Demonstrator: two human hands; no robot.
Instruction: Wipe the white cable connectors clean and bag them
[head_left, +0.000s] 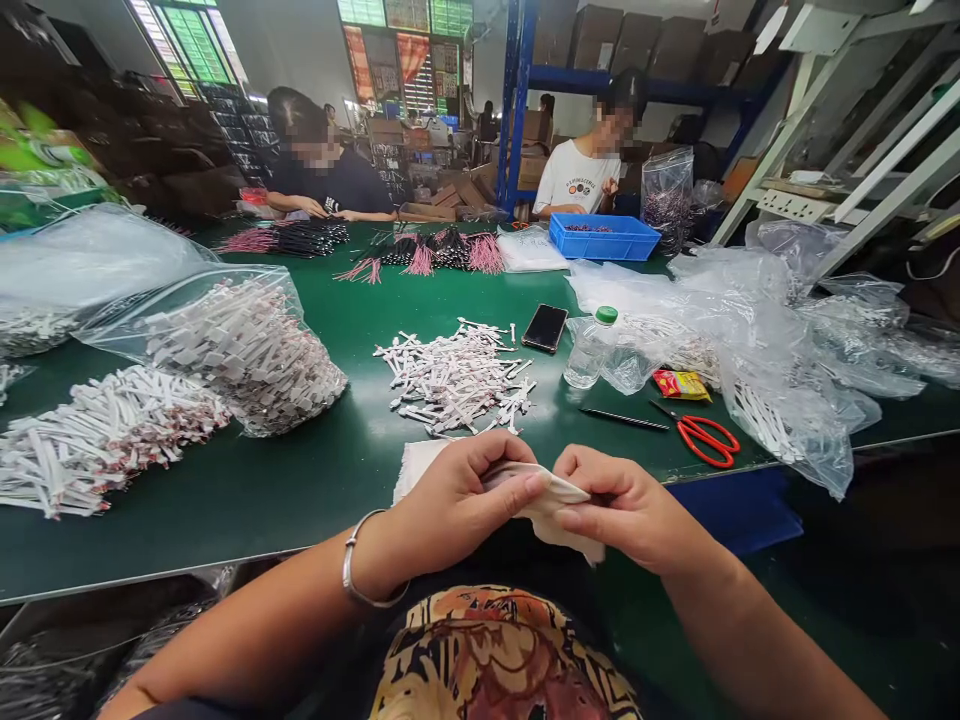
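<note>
Both hands pinch a white cloth (570,535) close to my body, at the front edge of the table. My left hand (469,495) has its thumb pressed on the cloth, and part of the fabric spreads out behind it. My right hand (634,510) grips the other end between thumb and bent fingers. Whether anything lies inside the folds is hidden. Just beyond my hands is a loose pile of small white cable pieces (454,375). To the right lie red-handled scissors (705,438) and a black pen (624,419).
A stuffed plastic bag (244,350) and more white pieces (97,435) are at left. A phone (544,328), a bottle (586,350), a yellow packet (681,385) and plastic bags (780,400) lie right. Two people sit across the green table (337,470), near a blue bin (604,238).
</note>
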